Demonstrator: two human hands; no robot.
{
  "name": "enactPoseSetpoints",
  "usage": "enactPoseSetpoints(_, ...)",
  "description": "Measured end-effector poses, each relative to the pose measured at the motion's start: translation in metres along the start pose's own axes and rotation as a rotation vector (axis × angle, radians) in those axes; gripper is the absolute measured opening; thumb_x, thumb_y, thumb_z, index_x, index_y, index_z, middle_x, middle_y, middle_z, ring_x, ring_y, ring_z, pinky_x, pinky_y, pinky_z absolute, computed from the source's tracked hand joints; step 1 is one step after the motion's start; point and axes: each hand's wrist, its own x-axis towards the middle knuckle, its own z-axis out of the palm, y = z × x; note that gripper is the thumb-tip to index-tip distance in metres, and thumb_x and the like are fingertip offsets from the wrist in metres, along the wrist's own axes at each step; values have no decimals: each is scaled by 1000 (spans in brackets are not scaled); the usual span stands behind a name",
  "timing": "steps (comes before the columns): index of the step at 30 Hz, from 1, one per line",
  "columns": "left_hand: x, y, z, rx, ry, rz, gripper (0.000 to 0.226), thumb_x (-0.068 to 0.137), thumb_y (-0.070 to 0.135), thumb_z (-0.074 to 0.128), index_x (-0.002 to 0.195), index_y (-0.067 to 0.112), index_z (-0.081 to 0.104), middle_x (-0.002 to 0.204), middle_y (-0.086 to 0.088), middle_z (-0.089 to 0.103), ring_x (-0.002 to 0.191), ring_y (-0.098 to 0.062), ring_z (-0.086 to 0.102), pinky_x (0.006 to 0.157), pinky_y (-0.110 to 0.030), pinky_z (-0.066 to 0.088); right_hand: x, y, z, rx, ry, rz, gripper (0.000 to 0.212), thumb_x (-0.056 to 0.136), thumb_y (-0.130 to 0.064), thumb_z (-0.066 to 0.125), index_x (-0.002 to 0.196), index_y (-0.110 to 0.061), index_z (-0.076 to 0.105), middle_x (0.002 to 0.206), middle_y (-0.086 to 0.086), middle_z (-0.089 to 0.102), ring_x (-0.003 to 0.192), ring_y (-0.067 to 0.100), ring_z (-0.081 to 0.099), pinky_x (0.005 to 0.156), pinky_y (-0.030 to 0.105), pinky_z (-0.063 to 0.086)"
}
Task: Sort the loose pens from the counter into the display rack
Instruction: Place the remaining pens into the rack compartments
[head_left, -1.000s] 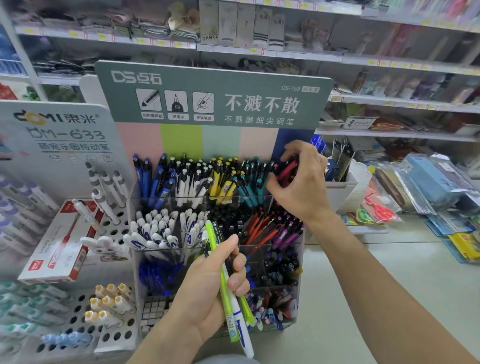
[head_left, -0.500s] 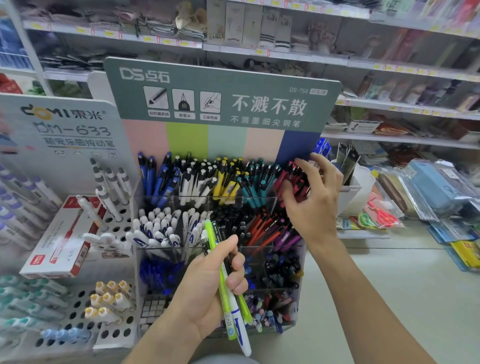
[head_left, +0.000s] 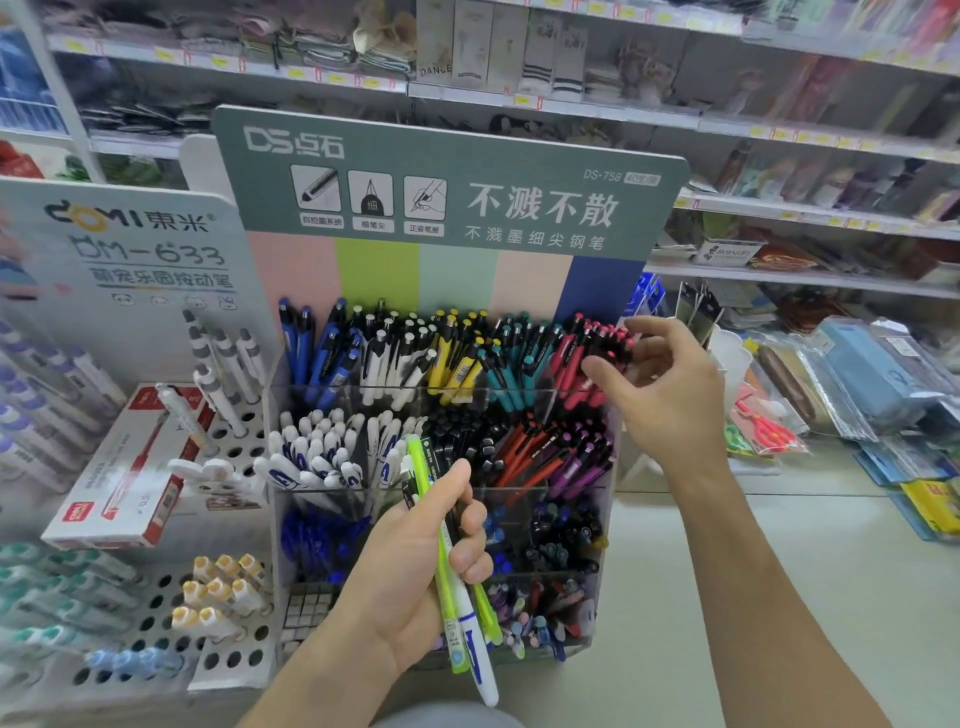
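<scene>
Bright, even, diffuse light with only faint shadows. The rack (head_left: 431, 467) at centre is fairly sharp, its header print readable. Away from it detail softens: shelves (head_left: 571, 104) behind it smear with blur, and the pens left of it blur too. Wide-angle distortion bows shelf lines above the rack. Its clear walls carry pale glare.

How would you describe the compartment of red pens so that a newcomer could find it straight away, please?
Find the clear display rack under the green DS sign. The red pens fill its top row's far right compartment, beside the right hand. Their neighbours are teal pens; only these are red with pink-tipped caps.
</scene>
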Motion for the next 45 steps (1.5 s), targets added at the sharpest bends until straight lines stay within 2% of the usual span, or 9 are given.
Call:
enactPoseSetpoints(5,-2,-5,5,57,-20,-7,24,88,26,69,87,10,50,73,-7,48,49,-13,33,43,-23,35,-9,0,-3,47,111,-47,55,81,-9,84,129,-21,59,115,5,58,78,5,67,79,22,57)
enactPoseSetpoints(8,-3,-6,3,94,-41,-6,19,86,15,70,91,6,53,73,-8,47,54,-16,42,44,-23,39,-45,-8,1,112,216,-142,40,86,-2,76,118,-16,58,108,9,58,80,12,66,76,26,57)
enactPoseSetpoints(14,-7,-11,0,61,-82,-37,23,88,20,65,102,1,67,74,-11,57,61,-21,54,52,-31,52,-117,-34,1,473,-487,206,7,91,-10,72,95,-10,66,75,1,72,62,12,66,56,20,51)
enactPoseSetpoints(17,-6,-14,1,47,-21,10,24,92,26,61,99,4,68,74,-9,58,63,-21,56,58,-33,56,-133,-26,-4,486,-598,322,34,78,-36,86,89,-21,58,71,-3,65,64,24,61,59,25,47)
enactPoseSetpoints(21,-1,-15,4,-131,34,141,25,94,35,58,89,11,57,69,-2,47,56,-16,46,54,-28,48,-145,-17,-9,239,-854,305,52,57,-46,96,81,-32,53,71,-7,60,63,13,51,58,32,43)
enactPoseSetpoints(28,-5,-14,5,-201,18,250,28,92,39,56,93,12,61,76,-4,59,71,-21,62,73,-39,59,-155,-22,-5,512,-582,356,25,81,-9,82,91,-25,65,82,10,69,65,34,68,58,38,58)
enactPoseSetpoints(36,-13,-19,-1,-108,54,253,30,87,34,55,99,7,60,81,-11,70,80,-26,73,66,-39,62,-168,-25,3,427,-404,277,16,82,-29,83,94,-32,73,88,2,70,56,23,67,49,34,55)
enactPoseSetpoints(41,-18,-21,-12,-109,12,220,32,86,29,57,106,7,66,98,-15,74,98,-28,73,69,-36,62,-173,-25,9,249,-341,95,17,87,-19,77,96,-34,74,89,-4,70,58,22,69,50,28,55)
enactPoseSetpoints(45,-22,-27,-23,48,17,255,35,86,17,57,119,2,58,108,-20,73,96,-32,72,64,-33,59,-172,-28,12,161,-471,159,15,86,-24,80,94,-32,71,79,-8,74,64,16,69,59,27,55)
